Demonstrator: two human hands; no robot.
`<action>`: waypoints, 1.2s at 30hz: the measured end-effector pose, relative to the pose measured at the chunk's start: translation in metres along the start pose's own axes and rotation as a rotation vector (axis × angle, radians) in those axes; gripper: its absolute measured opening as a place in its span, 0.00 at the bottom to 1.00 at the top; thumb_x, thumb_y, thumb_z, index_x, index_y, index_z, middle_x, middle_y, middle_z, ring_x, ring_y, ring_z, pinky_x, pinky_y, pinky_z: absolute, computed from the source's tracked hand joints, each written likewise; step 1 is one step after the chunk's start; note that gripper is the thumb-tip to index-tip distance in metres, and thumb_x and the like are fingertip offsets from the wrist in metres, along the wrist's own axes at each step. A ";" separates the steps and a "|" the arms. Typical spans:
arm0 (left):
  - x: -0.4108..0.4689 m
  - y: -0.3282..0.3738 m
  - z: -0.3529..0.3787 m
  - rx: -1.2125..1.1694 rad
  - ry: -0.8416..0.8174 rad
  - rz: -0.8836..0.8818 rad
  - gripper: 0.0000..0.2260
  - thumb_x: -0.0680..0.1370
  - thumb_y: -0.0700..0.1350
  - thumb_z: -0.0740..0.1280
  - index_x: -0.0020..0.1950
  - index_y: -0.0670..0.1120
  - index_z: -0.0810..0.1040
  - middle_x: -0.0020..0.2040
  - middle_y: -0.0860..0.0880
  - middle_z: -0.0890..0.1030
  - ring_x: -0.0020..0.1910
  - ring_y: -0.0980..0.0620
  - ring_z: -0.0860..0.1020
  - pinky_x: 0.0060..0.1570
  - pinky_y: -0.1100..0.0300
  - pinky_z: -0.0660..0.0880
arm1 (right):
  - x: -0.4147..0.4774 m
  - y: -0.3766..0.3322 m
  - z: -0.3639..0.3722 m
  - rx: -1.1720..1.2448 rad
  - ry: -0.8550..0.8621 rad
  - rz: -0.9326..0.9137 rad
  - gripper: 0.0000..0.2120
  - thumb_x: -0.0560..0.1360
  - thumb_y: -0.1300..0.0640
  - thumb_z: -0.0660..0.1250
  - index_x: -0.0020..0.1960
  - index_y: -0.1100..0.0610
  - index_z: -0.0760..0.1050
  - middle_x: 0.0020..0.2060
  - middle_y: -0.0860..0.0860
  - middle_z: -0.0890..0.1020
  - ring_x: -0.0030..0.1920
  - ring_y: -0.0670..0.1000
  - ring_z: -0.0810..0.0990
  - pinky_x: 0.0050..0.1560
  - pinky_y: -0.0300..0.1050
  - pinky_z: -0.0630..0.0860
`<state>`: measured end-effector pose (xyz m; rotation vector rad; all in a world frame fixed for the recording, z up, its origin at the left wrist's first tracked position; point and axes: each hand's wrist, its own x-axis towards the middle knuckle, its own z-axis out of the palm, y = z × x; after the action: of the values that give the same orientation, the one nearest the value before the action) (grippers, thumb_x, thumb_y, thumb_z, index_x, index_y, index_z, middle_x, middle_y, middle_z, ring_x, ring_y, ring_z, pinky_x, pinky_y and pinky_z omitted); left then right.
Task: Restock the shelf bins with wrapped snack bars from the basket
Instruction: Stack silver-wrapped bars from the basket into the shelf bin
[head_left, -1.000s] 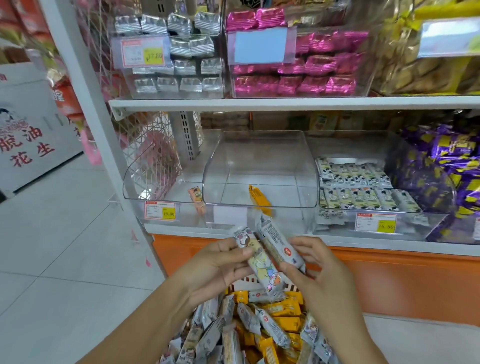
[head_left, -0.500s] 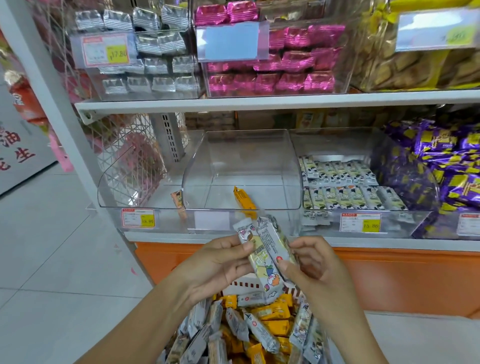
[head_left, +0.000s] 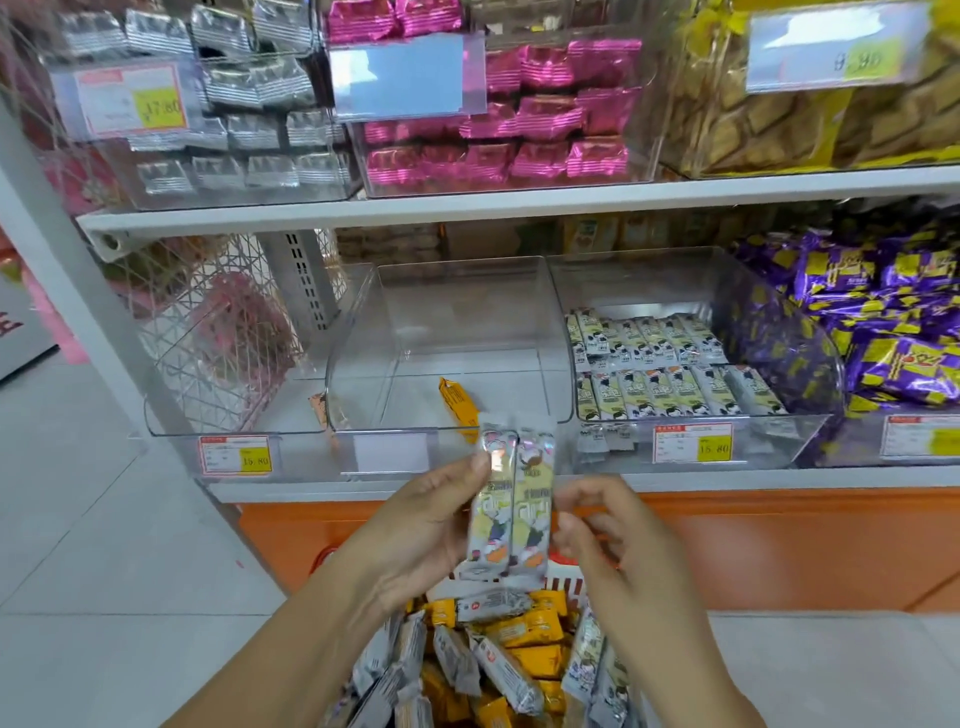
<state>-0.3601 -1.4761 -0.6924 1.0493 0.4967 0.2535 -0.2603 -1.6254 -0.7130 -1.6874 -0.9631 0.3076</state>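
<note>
My left hand (head_left: 415, 535) pinches two upright bars (head_left: 511, 514); matching bin (head_left: 779, 436) lies up-right, nearer my right hand (head_left: 634, 571), grip unclear.

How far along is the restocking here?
Done: the right-hand bin already holds two rows of cartoon-wrapped bars. In hand: the left grip holds two more such bars upright, the right grip beside them. Left: the middle bin has one orange bar, and the basket is heaped with mixed bars.
</note>
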 end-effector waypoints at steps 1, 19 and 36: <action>0.000 0.001 0.001 0.036 -0.009 -0.022 0.19 0.75 0.48 0.62 0.60 0.37 0.78 0.58 0.36 0.80 0.56 0.41 0.80 0.53 0.49 0.79 | 0.002 -0.001 -0.002 -0.035 -0.048 0.006 0.18 0.77 0.63 0.65 0.48 0.38 0.70 0.46 0.36 0.78 0.43 0.39 0.80 0.42 0.35 0.77; 0.000 0.049 -0.012 0.508 0.060 0.167 0.18 0.74 0.54 0.63 0.56 0.44 0.81 0.53 0.47 0.84 0.55 0.51 0.81 0.59 0.57 0.76 | 0.057 -0.027 -0.045 -0.626 -0.226 -0.243 0.31 0.65 0.43 0.76 0.65 0.42 0.69 0.56 0.33 0.68 0.58 0.34 0.64 0.57 0.31 0.64; 0.028 0.030 -0.036 1.442 0.346 0.418 0.15 0.81 0.43 0.60 0.68 0.51 0.74 0.69 0.52 0.73 0.70 0.55 0.69 0.61 0.73 0.57 | 0.250 0.041 -0.095 -0.957 -0.047 0.668 0.45 0.72 0.32 0.64 0.76 0.60 0.57 0.76 0.59 0.58 0.75 0.61 0.58 0.73 0.53 0.59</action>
<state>-0.3538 -1.4219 -0.6880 2.5542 0.7823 0.4644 -0.0231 -1.5110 -0.6503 -2.8902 -0.5521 0.3420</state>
